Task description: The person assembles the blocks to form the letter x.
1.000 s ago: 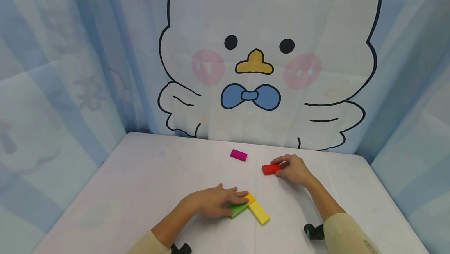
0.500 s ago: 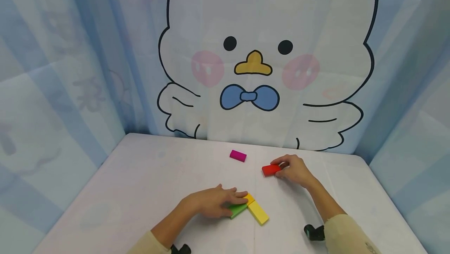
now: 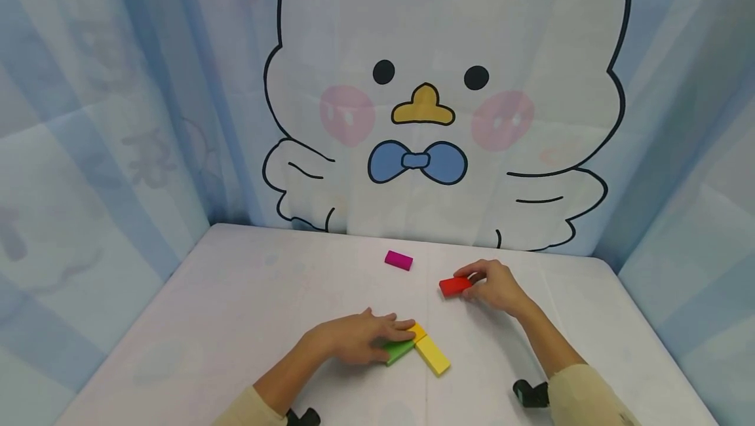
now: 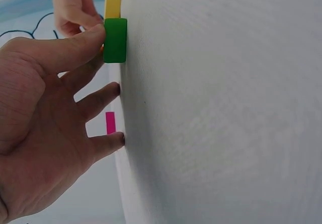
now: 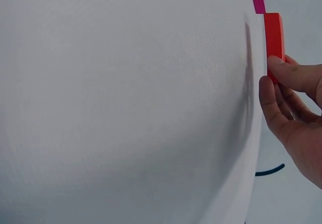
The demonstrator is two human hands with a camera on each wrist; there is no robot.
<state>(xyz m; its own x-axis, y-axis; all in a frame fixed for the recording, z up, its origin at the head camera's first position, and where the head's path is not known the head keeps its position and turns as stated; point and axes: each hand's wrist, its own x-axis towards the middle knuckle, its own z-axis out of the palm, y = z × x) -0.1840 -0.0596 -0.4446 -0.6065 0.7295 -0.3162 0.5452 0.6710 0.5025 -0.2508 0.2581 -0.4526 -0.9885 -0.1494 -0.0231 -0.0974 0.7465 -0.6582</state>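
pale blue and white curtains (image 3: 112, 151) hang around a white table (image 3: 259, 288), and the rear one carries a large cartoon bird (image 3: 425, 39) wearing a blue bow tie (image 3: 416, 161). on the table the person's two hands are at work among small coloured blocks, with light beige sleeves (image 3: 590, 396) covering the forearms and black fittings (image 3: 531, 394) showing by the cuffs.

the left hand (image 3: 361, 338) lies low over the table near the front, its fingers spread and mostly straight; its thumb touches the green block (image 3: 400, 351), while a finger reaches over the orange-yellow block (image 3: 419, 332), partly hiding it. that block meets the end of the long yellow block (image 3: 433, 356), which slants away toward the right, and the green block runs up to where these two join.

the right hand (image 3: 495, 286), farther back and to the right, pinches the red block (image 3: 453, 286) by one end between thumb and fingers; whether the block touches the table, i cannot tell. near the back edge lies the magenta block (image 3: 398, 260), apart from the others.
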